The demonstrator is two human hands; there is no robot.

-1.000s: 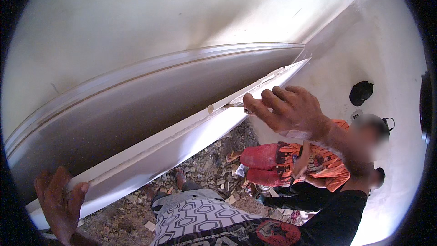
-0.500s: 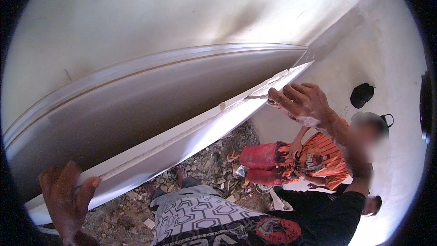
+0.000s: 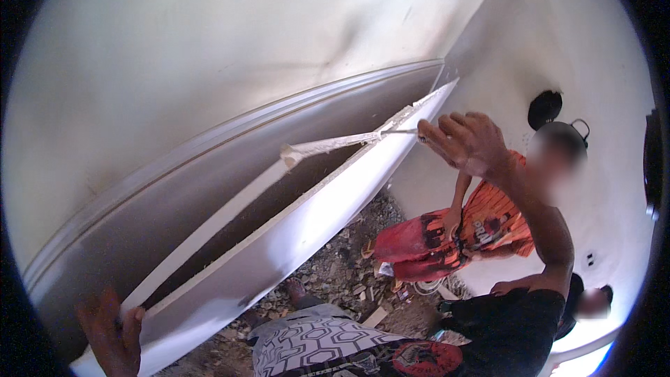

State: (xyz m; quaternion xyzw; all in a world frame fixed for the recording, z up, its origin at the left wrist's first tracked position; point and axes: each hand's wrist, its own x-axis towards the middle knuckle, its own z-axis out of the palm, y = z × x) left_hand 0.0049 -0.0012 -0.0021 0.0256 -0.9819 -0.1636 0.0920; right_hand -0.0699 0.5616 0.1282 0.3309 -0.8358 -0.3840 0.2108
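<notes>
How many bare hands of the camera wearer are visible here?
2: the left bare hand at the lower left, by the near end of a long, flat white strip; the right bare hand, right of centre, holding a thin grey tool.

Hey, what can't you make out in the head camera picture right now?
Rest of the thin tool: head view, hidden inside the right hand.
Near end of the white strip: head view, hidden behind the left hand.
Near end of the panel: head view, cut off at the lower left.
Face of the co-worker in orange: head view, blurred.
</notes>
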